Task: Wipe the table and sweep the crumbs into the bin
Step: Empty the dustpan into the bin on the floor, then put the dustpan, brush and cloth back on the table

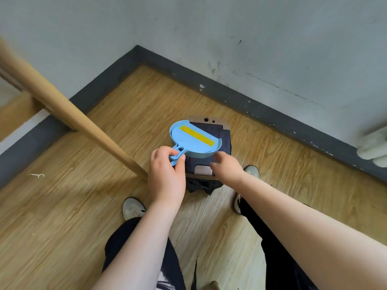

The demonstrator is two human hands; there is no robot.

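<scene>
Your left hand (166, 174) pinches the handle of the blue dustpan (194, 141) (a yellow-bristled brush (196, 136) lies nested in it), holding the pan over the open, dark-lined bin (225, 139) on the wooden floor (62, 206). Your right hand (227, 168) hovers beside the pan's front edge, fingers loosely curled and holding nothing. The bin stands between your shoes, close to the wall corner, beside a slanted wooden table leg (83, 120).
</scene>
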